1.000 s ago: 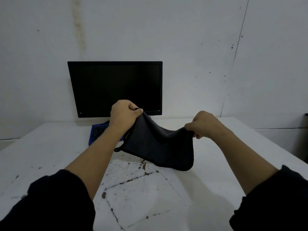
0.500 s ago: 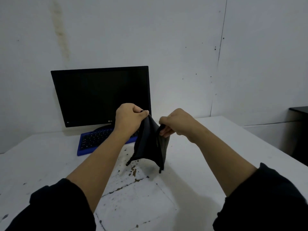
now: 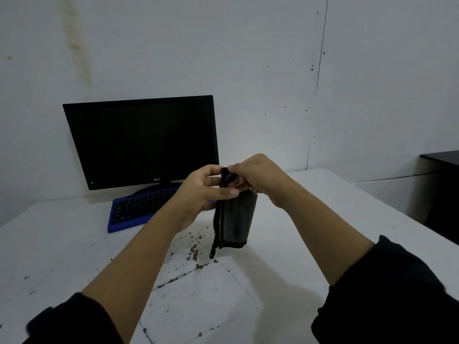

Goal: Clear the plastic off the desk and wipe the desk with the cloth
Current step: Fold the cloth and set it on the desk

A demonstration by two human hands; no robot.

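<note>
Near the lower centre, brown specks mark the white surface (image 3: pixel 285 244). Above it at mid-frame hangs the dark cloth (image 3: pixel 236 219), folded double, likely soft, light and limp; best taken along its top edge. The left hand (image 3: pixel 201 192) and right hand (image 3: pixel 258 177) both pinch that edge closed. Behind stand a blue keyboard (image 3: pixel 139 209) and a monitor (image 3: pixel 144 140).

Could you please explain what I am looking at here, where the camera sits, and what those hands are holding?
There is no machine: a person wears one camera on the head, looking forward and down along both bare forearms. The left hand and right hand meet above a white desk, pinching the top of a dark cloth that hangs folded below them, off the surface. On the desk stand a dark monitor and a blue keyboard, and brown stains mark the top. No plastic is visible.
</note>
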